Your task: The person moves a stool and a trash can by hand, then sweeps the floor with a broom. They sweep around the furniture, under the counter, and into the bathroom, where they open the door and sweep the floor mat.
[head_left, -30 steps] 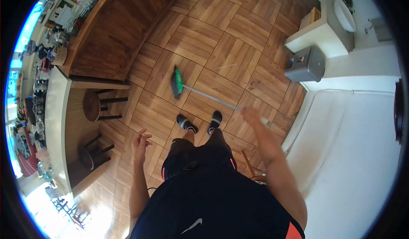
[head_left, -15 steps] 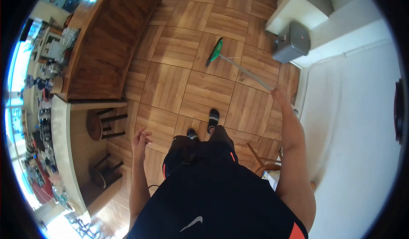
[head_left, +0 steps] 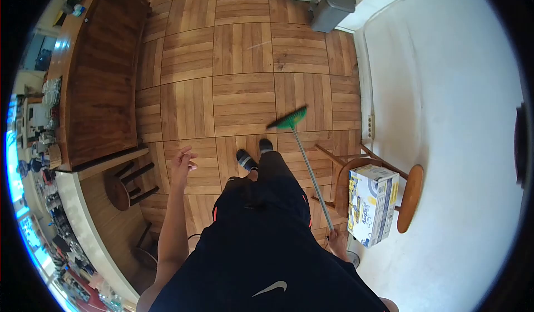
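Head view: your right hand (head_left: 337,244) has its grip clamped around the broom (head_left: 308,167); your left hand (head_left: 183,162) is empty, fingers loosely apart. Since half a second ago, the green broom head (head_left: 290,122) has come closer, now just ahead of your feet (head_left: 247,160). Floor (head_left: 242,98) stretches ahead between stools (head_left: 118,194) leftward, wall (head_left: 445,117) and chair (head_left: 411,198) rightward.

1. The broom head (head_left: 290,119) is lying ahead of the right hand (head_left: 337,244).
2. Right of it, a box (head_left: 374,205) is sitting on a chair (head_left: 411,198).
3. A stool (head_left: 117,193) is standing left of the left hand (head_left: 182,164).
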`<state>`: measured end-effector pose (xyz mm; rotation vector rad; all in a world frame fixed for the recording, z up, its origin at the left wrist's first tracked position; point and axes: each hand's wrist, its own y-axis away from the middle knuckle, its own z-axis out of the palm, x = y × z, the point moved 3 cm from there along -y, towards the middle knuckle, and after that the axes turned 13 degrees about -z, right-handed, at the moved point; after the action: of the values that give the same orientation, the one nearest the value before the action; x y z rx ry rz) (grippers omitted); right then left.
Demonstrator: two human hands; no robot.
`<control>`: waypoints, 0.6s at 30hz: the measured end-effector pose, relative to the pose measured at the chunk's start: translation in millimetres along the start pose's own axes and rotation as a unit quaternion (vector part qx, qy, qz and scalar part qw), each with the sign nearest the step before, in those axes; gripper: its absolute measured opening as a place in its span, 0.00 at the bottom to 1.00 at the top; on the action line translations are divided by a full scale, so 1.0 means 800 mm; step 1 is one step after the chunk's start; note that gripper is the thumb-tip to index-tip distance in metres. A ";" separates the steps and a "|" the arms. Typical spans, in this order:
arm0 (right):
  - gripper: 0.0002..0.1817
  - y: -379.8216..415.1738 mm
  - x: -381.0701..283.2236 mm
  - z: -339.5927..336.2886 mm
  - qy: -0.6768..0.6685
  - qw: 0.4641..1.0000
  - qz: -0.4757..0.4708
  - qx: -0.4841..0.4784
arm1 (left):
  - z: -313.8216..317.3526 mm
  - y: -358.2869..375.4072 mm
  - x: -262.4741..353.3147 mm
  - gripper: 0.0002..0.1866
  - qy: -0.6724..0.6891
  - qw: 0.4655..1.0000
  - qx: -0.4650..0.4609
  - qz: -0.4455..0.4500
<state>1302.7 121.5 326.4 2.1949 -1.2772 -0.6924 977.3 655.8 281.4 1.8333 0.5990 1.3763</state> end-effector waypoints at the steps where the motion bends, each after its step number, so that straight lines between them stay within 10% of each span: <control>1: 0.18 0.016 0.014 0.014 -0.011 1.000 0.015 -0.010 | 0.007 0.002 0.000 0.16 -0.010 1.000 -0.008 -0.004; 10: 0.21 -0.234 0.052 0.134 -0.058 0.995 -0.080 -0.025 | 0.026 0.032 -0.001 0.16 -0.062 0.998 -0.014 -0.003; 18: 0.20 -0.555 -0.145 -0.086 -0.064 0.990 -0.128 -0.003 | 0.034 0.096 -0.012 0.17 0.013 0.995 0.102 -0.007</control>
<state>1576.8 427.3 111.3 2.3661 -1.0592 -0.9488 995.0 594.1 332.3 1.9701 0.7907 1.3721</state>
